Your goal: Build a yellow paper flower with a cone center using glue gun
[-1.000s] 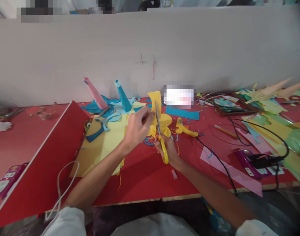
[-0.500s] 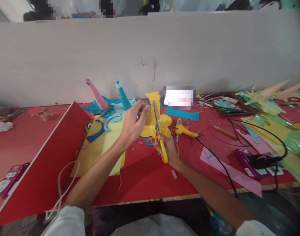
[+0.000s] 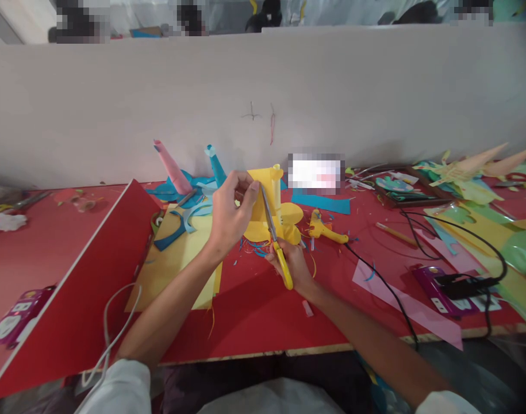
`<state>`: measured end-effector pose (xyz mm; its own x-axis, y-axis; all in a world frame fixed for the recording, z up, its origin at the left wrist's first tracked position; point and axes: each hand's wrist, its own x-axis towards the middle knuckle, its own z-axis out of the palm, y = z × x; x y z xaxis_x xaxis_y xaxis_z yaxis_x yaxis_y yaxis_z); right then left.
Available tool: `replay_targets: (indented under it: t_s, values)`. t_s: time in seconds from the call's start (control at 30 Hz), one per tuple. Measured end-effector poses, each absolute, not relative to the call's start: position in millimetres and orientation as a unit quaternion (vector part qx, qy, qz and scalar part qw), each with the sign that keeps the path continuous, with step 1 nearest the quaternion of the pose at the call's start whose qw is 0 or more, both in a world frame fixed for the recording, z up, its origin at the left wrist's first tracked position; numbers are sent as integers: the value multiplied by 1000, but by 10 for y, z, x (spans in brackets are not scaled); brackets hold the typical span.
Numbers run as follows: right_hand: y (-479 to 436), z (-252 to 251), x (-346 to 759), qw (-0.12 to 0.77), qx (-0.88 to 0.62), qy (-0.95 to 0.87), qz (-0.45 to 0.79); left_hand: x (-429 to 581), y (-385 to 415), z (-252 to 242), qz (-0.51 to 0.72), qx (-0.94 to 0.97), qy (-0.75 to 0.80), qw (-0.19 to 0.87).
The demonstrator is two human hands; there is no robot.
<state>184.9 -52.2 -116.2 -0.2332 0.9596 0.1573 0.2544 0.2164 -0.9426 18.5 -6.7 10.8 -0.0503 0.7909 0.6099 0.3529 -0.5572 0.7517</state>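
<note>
My left hand pinches the left side of an upright yellow paper piece. A rolled yellow tube stands at its right side. Below and to the right are rounded yellow paper petals. My right hand is closed around yellow-handled scissors, whose blades point up and left across the yellow paper, near my left fingertips. Small blue and yellow scraps lie on the red table under the hands.
A yellow glue gun lies right of my hands, its black cord running to a purple power strip. Blue and pink paper cones stand at the back left. A red panel leans at left.
The scissor blades have shifted left across the yellow paper. My left hand has moved slightly left with the paper, and the rolled tube now shows more clearly.
</note>
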Motion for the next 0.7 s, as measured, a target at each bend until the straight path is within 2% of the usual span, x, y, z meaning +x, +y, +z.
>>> replay_targets:
  t_s: [0.37,0.7]
  values:
    - [-530,-1121,1848,403,-465,-674,409,224,-54,115,615,622,399,275]
    - [-538,-1130,1850,411,-456,-654,443,250,-50,102,619,625,410,239]
